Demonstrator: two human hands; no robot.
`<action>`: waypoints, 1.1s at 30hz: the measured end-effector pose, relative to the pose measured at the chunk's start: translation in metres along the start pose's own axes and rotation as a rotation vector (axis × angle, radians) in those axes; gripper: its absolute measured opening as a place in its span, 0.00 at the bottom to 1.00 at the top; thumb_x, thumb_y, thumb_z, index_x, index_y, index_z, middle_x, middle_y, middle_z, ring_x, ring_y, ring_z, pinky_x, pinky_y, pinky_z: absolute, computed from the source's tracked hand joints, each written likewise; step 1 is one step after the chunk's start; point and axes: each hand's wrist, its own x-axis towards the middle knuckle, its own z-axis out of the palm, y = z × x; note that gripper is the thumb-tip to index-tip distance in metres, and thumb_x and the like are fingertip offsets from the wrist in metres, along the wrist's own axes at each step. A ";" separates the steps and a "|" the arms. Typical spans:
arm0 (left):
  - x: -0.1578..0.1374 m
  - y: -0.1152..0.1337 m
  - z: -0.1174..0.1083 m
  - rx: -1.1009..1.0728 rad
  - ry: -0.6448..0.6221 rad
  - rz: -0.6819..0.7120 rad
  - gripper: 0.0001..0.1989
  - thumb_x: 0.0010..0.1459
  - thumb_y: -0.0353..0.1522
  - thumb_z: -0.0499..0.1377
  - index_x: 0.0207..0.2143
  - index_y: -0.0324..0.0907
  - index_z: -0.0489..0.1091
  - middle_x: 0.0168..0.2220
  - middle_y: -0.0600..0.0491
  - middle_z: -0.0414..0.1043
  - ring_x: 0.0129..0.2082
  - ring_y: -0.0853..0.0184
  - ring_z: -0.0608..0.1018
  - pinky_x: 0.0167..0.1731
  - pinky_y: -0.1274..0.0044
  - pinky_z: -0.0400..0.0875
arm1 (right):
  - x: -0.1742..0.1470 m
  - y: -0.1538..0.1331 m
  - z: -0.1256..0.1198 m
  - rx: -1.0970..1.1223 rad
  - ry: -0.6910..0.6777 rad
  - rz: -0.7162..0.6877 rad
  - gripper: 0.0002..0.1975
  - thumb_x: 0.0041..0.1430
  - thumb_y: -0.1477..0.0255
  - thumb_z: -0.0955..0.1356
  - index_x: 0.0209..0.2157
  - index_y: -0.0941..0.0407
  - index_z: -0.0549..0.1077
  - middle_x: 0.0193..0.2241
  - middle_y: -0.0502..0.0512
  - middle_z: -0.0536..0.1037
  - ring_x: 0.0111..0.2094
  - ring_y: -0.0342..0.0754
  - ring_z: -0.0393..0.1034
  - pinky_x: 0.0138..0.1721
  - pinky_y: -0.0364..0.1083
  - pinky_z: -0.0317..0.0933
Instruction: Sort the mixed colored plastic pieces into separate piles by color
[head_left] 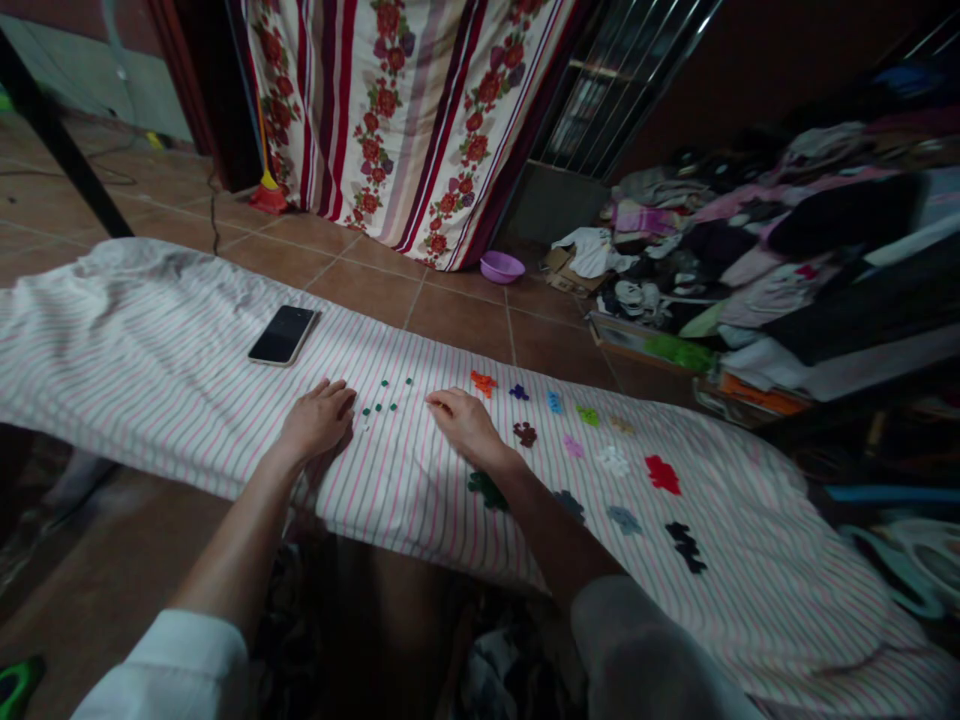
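My left hand (318,418) lies on the striped cloth (187,400), fingers stretched out and its palm down. Just to its right are several small dark green pieces (379,407), spaced apart, and a small white piece (366,427). On the other side of them, my right hand (466,425) has its thumb and fingertips pinched together low over the cloth; whatever is between them is too small to make out. A pile of dark green pieces (486,490) sits beneath my right wrist, partly hidden. Close by are an orange pile (482,383) and a brown pile (525,434).
More small piles sorted by colour spread rightward, among them red (663,475), white (613,459) and black (685,547). A phone (283,335) rests left of my hands. Beyond the cloth are a purple basin (502,267), a curtain (405,120) and heaped clothes (720,220).
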 end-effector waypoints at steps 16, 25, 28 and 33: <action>0.000 -0.001 0.000 -0.014 0.030 0.007 0.20 0.61 0.34 0.49 0.54 0.46 0.68 0.61 0.51 0.64 0.63 0.57 0.63 0.61 0.65 0.62 | 0.018 -0.046 0.035 -0.166 -0.149 -0.016 0.14 0.62 0.79 0.61 0.43 0.55 0.76 0.42 0.57 0.75 0.44 0.48 0.70 0.46 0.45 0.61; -0.001 0.001 -0.003 0.014 -0.013 0.004 0.21 0.61 0.35 0.47 0.55 0.44 0.67 0.62 0.50 0.63 0.64 0.57 0.62 0.61 0.67 0.60 | -0.041 0.004 -0.025 0.110 0.158 0.115 0.14 0.55 0.77 0.63 0.41 0.56 0.75 0.37 0.55 0.78 0.35 0.46 0.72 0.41 0.46 0.66; -0.002 0.003 -0.005 0.014 -0.021 -0.008 0.21 0.61 0.34 0.48 0.55 0.42 0.67 0.62 0.48 0.63 0.64 0.56 0.61 0.61 0.65 0.60 | -0.070 0.024 -0.038 0.119 0.203 0.179 0.13 0.54 0.74 0.63 0.39 0.55 0.75 0.35 0.55 0.79 0.34 0.47 0.73 0.39 0.47 0.68; -0.002 0.003 -0.006 0.022 -0.025 0.001 0.21 0.61 0.34 0.47 0.55 0.41 0.67 0.62 0.48 0.63 0.64 0.56 0.62 0.61 0.65 0.60 | -0.108 0.030 -0.036 0.066 0.217 0.164 0.13 0.55 0.73 0.62 0.39 0.55 0.75 0.36 0.56 0.79 0.38 0.49 0.73 0.43 0.50 0.67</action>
